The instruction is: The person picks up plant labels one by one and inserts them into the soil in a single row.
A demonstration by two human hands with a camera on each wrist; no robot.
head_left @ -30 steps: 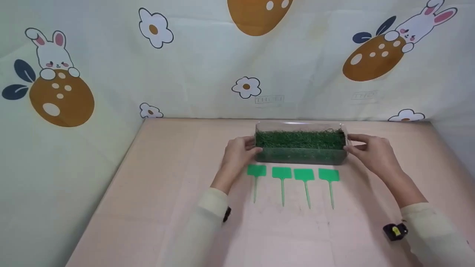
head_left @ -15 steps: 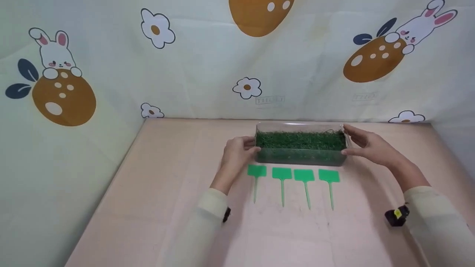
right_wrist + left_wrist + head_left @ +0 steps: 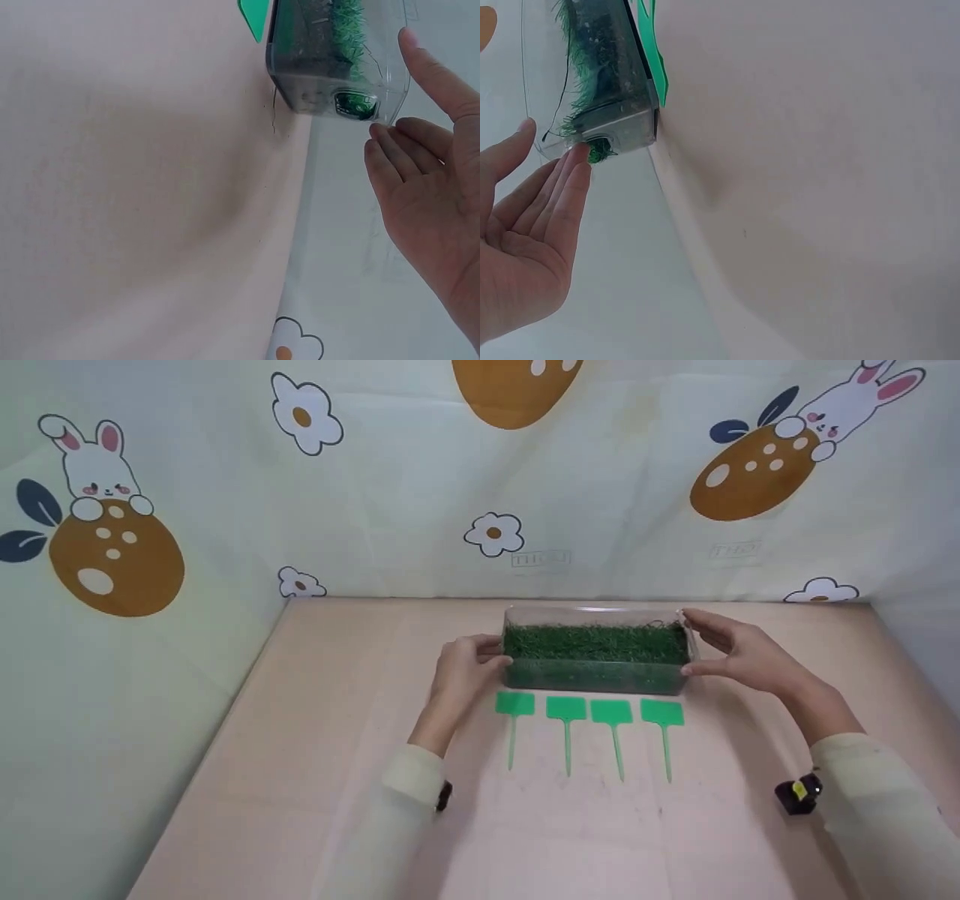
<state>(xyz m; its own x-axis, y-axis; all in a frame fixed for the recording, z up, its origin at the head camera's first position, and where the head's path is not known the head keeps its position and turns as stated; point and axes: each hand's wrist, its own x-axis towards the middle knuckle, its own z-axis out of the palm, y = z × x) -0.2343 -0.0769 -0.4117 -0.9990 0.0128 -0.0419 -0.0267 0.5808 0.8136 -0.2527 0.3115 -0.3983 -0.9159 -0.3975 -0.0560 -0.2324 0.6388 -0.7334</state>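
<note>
In the head view I see the clear box [image 3: 592, 678] of grass [image 3: 596, 643] on the table [image 3: 570, 840], between the relaxed fingers of the left hand [image 3: 459, 669] and right hand [image 3: 750, 657], four green tags [image 3: 611, 711] just short of the fingertips; I judge it light, stiff, slippery. In the left wrist view straight fingertips touch its end beside the hole [image 3: 600, 149], a likely handhold. In the right wrist view uncurled fingers reach its corner, clenching nothing.
</note>
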